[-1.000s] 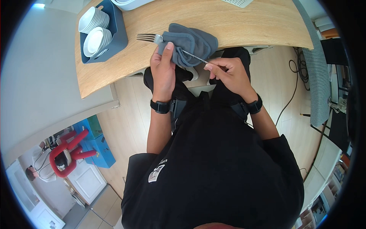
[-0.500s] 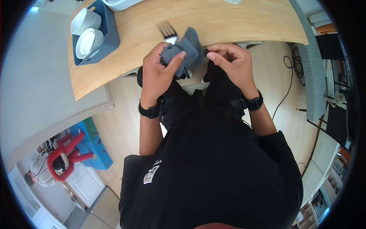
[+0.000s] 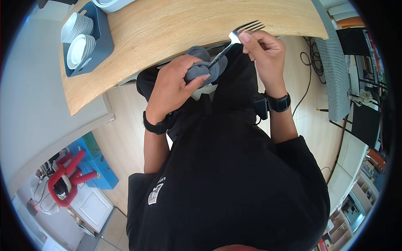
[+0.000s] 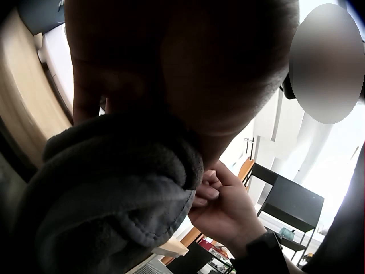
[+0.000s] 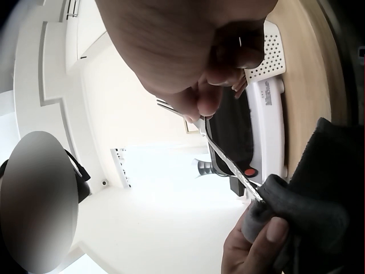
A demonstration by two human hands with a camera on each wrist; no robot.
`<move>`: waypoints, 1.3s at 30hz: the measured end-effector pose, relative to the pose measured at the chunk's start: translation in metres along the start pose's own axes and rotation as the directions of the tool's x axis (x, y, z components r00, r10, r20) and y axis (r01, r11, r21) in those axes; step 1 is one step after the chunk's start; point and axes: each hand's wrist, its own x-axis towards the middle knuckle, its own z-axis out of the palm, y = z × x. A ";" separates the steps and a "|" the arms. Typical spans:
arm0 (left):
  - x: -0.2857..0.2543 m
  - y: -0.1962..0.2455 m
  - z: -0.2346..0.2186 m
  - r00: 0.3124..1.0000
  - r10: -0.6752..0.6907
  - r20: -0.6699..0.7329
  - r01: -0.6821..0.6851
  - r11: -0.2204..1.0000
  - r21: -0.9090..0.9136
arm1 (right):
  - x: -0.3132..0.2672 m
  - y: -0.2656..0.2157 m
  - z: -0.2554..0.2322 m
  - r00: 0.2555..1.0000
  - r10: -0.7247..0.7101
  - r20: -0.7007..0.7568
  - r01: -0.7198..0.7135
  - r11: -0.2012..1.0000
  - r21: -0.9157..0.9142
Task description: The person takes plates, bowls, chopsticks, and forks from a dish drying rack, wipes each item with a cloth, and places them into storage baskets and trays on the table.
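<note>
A silver fork (image 3: 222, 54) slants between the two hands over the lap, near the table's front edge. My right hand (image 3: 270, 60) pinches it just below the tines, which point up and to the right in the head view. Around the handle's lower end my left hand (image 3: 171, 81) grips a folded grey cloth (image 3: 194, 72). The right wrist view shows the patterned handle (image 5: 231, 166) running down into the cloth (image 5: 302, 205), its end hidden there. In the left wrist view the bunched cloth (image 4: 114, 188) fills the lower left and covers the fork.
A wooden table (image 3: 176, 29) lies ahead. On its left stands a blue-grey bin (image 3: 105, 44) with stacked white bowls (image 3: 78, 50). A perforated white board (image 5: 274, 54) and a white appliance (image 5: 271, 128) show in the right wrist view. A black cable (image 3: 307, 62) coils on the floor at right.
The fork has been turned: its tines pointed left beside my left hand and now point up-right at my right hand. The cloth has gone from the shaft to the handle's end.
</note>
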 end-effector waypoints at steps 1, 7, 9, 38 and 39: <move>-0.001 -0.002 0.001 1.000 0.005 -0.002 -0.005 1.000 -0.004 | 0.001 0.001 -0.004 0.999 0.018 -0.031 -0.018 1.000 -0.011; -0.002 -0.003 0.000 1.000 -0.013 -0.007 0.013 1.000 -0.010 | 0.000 0.005 -0.013 0.995 0.042 -0.087 -0.039 0.999 0.038; -0.003 -0.003 -0.002 0.999 -0.032 -0.001 0.032 0.999 -0.022 | 0.000 0.005 -0.013 0.995 0.040 -0.095 -0.035 0.998 0.052; -0.003 -0.018 0.003 0.891 -0.421 -0.168 0.176 0.662 -0.728 | 0.004 0.004 -0.009 0.996 0.073 -0.057 -0.064 0.989 0.137; -0.003 -0.018 0.003 0.891 -0.421 -0.168 0.176 0.663 -0.728 | 0.004 0.004 -0.009 0.996 0.073 -0.056 -0.064 0.988 0.137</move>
